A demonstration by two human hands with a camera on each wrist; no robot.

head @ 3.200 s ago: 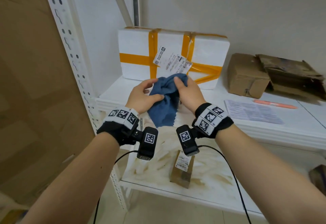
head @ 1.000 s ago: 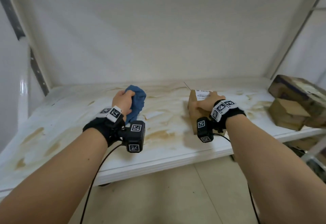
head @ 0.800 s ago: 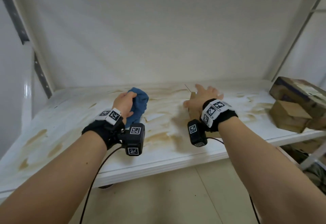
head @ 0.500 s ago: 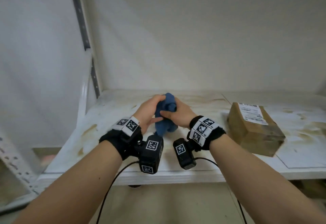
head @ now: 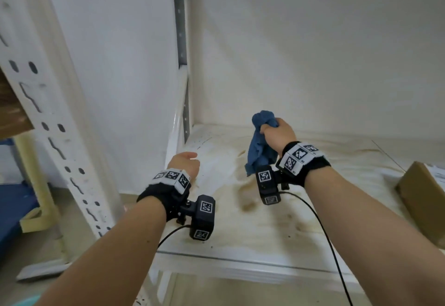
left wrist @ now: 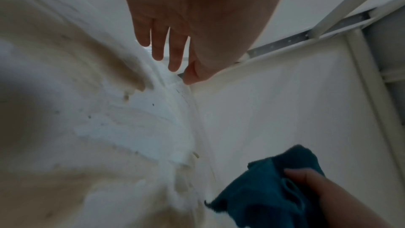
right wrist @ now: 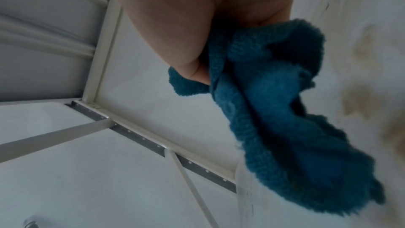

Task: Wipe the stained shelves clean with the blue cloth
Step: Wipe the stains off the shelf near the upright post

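My right hand [head: 279,134] holds the bunched blue cloth [head: 261,144] up above the stained shelf [head: 265,221], near the far wall. My left hand [head: 185,162] is loose with straight fingers [left wrist: 175,53], holding nothing, by the shelf's left edge. A brown box [head: 421,199] sits at the right.

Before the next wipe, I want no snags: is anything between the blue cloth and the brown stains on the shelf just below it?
Nothing visible. The blue cloth, held by the right hand, hangs over bare stained shelf. The left hand is off to the left and the cardboard box sits far right.
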